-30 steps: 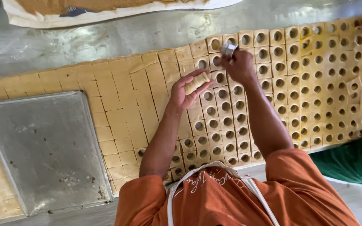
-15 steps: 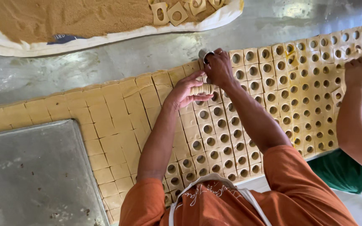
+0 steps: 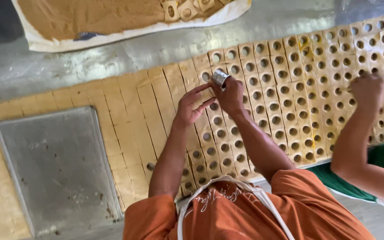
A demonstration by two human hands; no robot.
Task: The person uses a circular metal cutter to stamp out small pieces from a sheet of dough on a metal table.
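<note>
A flat grey metal baking tray (image 3: 58, 169) lies at eight o'clock on the steel worktable (image 3: 125, 51). Beside it spreads the tan sheet of scored dough squares (image 3: 134, 111), soft and easily torn, so best pressed lightly. The left hand (image 3: 192, 106), fingers spread, steadies the dough. Just right, at twelve o'clock, the right hand (image 3: 232, 95) grips a small shiny metal ring cutter (image 3: 220, 78), rigid and light, held by its wall. At three o'clock, a co-worker's hand (image 3: 367, 91) touches the punched squares.
</note>
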